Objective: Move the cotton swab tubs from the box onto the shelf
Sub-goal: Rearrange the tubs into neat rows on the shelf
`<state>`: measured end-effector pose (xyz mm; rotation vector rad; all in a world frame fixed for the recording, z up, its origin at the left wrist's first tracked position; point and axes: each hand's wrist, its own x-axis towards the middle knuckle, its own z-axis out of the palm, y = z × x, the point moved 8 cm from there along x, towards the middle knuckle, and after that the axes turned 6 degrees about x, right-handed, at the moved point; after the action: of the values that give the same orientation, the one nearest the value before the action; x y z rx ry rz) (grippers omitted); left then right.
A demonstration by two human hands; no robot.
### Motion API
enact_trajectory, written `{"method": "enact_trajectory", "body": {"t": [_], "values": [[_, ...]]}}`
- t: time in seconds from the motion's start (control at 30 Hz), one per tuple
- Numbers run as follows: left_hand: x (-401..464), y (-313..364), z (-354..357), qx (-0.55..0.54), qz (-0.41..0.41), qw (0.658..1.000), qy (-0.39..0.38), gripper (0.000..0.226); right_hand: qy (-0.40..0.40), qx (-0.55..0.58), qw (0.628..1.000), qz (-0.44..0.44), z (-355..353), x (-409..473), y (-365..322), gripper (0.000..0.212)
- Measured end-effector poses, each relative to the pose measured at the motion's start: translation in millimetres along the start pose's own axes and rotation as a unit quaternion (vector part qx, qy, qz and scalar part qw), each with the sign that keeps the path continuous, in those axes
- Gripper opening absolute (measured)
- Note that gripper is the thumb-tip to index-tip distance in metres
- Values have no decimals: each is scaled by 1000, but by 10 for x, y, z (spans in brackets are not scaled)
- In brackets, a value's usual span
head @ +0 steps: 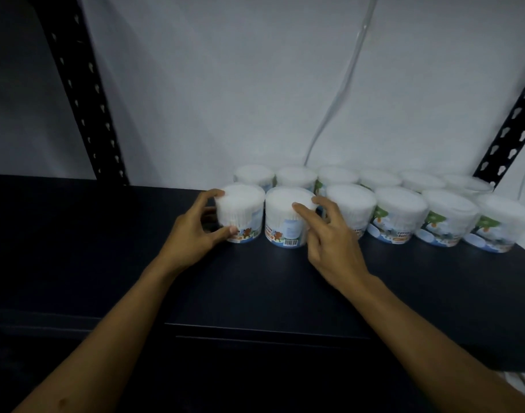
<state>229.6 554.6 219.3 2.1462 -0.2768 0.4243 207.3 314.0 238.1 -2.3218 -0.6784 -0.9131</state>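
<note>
Several round clear tubs of white cotton swabs stand in two rows on the dark shelf (106, 263), against the back wall. My left hand (192, 231) wraps the leftmost front tub (243, 210), thumb low on its front and fingers over its left side. My right hand (330, 236) rests its fingertips on the right side of the second front tub (285, 216), fingers spread and loose rather than gripping. Both tubs stand upright on the shelf, close beside each other. The box is out of view.
Black perforated shelf uprights rise at the left (85, 108) and the right (511, 126). A thin pale cable (341, 93) hangs down the white wall behind the tubs. The shelf's front edge (270, 329) runs below my forearms.
</note>
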Motion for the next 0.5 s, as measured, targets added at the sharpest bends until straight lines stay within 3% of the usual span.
{"method": "enact_trajectory", "body": {"t": [0.33, 0.5], "values": [[-23, 26, 5, 16, 14, 1000, 6, 64, 22, -15, 1000, 15, -65, -52, -42, 39], [12, 41, 10, -7, 1, 1000, 10, 64, 24, 8, 999, 24, -83, -1, -8, 48]]}}
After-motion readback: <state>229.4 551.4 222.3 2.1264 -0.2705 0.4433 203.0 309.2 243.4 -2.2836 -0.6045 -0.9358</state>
